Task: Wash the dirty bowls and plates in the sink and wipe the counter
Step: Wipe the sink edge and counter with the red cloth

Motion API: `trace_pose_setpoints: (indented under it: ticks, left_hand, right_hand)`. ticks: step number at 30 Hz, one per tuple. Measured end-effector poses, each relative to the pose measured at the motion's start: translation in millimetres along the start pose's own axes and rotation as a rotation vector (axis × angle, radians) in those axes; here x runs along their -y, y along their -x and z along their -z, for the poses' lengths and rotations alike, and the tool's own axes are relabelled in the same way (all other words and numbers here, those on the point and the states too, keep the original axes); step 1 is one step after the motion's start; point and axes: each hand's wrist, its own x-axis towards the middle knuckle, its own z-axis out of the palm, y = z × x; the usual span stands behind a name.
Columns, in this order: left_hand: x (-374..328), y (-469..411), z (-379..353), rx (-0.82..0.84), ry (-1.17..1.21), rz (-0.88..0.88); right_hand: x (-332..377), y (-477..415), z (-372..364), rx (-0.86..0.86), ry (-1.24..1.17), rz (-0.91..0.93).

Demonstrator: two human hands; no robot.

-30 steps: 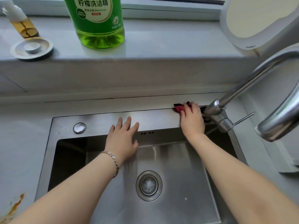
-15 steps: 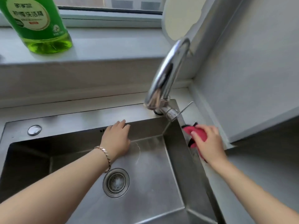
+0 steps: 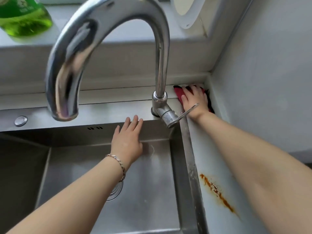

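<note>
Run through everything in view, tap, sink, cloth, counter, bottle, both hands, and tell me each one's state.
faucet: no water running.
sink: no dishes show in it.
red cloth: pressed flat into the counter's back corner.
right hand: fingers straight, pressing the red cloth.
left hand: fingers straight, resting on the sink's back rim.
counter: orange-brown stain unwiped beside the sink.
detergent bottle: standing on the sill, partly full.
</note>
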Motion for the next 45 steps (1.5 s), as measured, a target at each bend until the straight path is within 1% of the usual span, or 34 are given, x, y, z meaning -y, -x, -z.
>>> trace_pose_setpoints:
  ticks: [3,5,6,9,11,13,16,19,22,24,29,33,37,39,40,42,43,45]
  left_hand:
    - [-3.2,1.6,0.0,0.003,0.0,0.023]
    - [-6.7,3.0,-1.1,0.017,-0.011,0.046]
    - [-8.9,3.6,-1.2,0.028,-0.023,0.054]
    - [-16.0,10.2,-1.1,0.038,-0.032,0.057]
    - [-21.4,21.7,-2.0,0.061,0.016,0.047]
    - [-23.4,38.4,-5.8,0.165,0.055,0.047]
    - [-16.0,67.8,-9.6,0.338,0.093,0.118]
    - [-1.5,91.9,-11.9,0.426,0.153,0.161]
    - [12.7,113.5,-12.2,0.467,0.193,0.162]
    - [20.3,124.5,-12.3,0.48,0.21,0.153]
    - [35.8,147.9,-16.9,0.464,0.273,0.147]
    - [47.6,161.7,-20.7,0.465,0.275,0.137]
    - [47.3,171.7,-20.2,0.456,0.277,0.145]
    - [42.8,175.1,-20.3,0.444,0.266,0.13]
    - [40.0,176.4,-19.9,0.437,0.266,0.119]
    - [34.3,179.8,-18.8,0.431,0.277,0.093]
    - [31.8,181.6,-18.2,0.432,0.282,0.084]
    - [28.0,185.3,-18.0,0.438,0.286,0.066]
  right_hand:
    - [4.9,-0.9,-1.7,0.002,-0.029,0.129]
    - [5.6,19.0,-7.7,-0.013,-0.049,0.229]
    - [4.4,31.0,-9.7,-0.012,-0.06,0.243]
    - [-1.4,65.7,-9.3,0.007,-0.014,0.218]
    - [-5.4,91.4,-6.0,0.043,0.004,0.2]
    - [-7.7,124.1,-4.8,0.056,-0.02,0.18]
    - [-11.3,170.3,-3.1,0.078,-0.069,0.192]
    - [-20.9,160.4,7.5,0.164,-0.014,0.254]
    - [-20.3,127.0,17.0,0.211,0.043,0.162]
    - [-16.1,128.6,15.1,0.205,0.075,0.115]
    - [-34.4,213.2,8.6,0.127,0.071,0.176]
    - [-27.0,262.8,0.3,0.056,-0.042,0.1]
    - [-9.1,292.8,-5.5,0.038,-0.136,0.124]
    - [-3.7,311.8,-5.1,0.086,-0.182,0.128]
    - [-2.1,321.2,-2.5,0.141,-0.23,0.152]
    - [-3.0,337.0,10.8,0.234,-0.409,0.175]
    - [-9.1,340.6,20.6,0.199,-0.495,0.131]
    - [-36.0,337.9,40.2,0.008,-0.569,-0.08]
